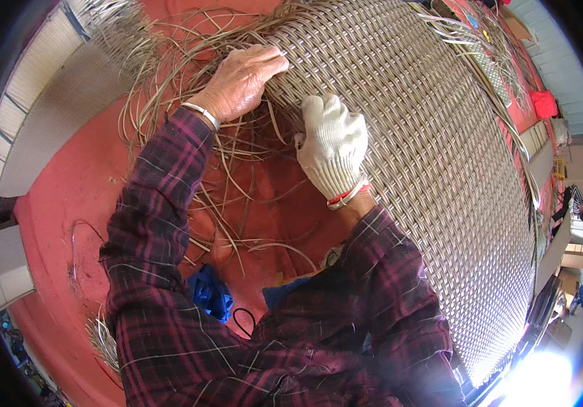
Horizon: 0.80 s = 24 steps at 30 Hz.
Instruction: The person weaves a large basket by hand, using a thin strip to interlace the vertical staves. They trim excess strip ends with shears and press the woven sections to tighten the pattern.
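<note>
A large grey-brown woven wicker panel (427, 149) fills the middle and right, its strands crossing in a tight weave. At its upper left edge my bare left hand (245, 76), with a white band at the wrist, is closed, the fingertips bent onto the weave. Just to its right, my right hand (334, 142), in a white knitted glove, is closed in a loose fist against the panel's edge. Whatever lies inside that fist is hidden. Long loose wicker strands (234, 152) hang in a tangle from the edge around and below my left hand.
Red sheeting (74, 176) lies underneath and to the left. A pale panel (67, 102) with cut strands at its end stands at the upper left. Blue cloth (210, 293) lies near my body. More strands (468, 41) and a red object (544, 104) sit at the far right.
</note>
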{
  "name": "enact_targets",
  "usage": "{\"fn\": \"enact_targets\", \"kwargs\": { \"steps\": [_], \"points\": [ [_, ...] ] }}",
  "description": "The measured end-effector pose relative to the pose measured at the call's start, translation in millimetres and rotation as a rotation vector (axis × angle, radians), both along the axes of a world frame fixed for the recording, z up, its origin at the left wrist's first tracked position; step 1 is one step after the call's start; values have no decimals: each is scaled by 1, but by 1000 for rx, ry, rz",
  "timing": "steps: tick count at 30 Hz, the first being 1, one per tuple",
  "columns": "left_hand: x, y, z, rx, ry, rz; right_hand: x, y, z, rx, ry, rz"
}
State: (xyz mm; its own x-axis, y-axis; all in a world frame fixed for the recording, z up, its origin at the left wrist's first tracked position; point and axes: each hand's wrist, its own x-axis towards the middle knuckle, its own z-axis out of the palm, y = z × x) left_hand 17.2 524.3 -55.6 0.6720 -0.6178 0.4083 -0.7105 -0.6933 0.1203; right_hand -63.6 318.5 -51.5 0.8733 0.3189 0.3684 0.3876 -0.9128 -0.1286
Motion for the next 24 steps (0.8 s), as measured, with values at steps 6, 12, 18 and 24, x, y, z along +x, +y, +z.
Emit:
{"fn": "enact_targets", "kwargs": {
  "steps": [6,12,18,24],
  "points": [
    [-9,-3,2,-32,-77,-78,2,-1,-6,16,-186,117],
    [-13,-2,12,-46,41,-77,0,-7,1,145,-149,174],
    [-9,-28,0,-83,-68,-69,0,-9,6,191,-29,-11],
    [-14,-26,-8,-28,-18,-85,-4,-10,-1,65,-5,28]
  ]
}}
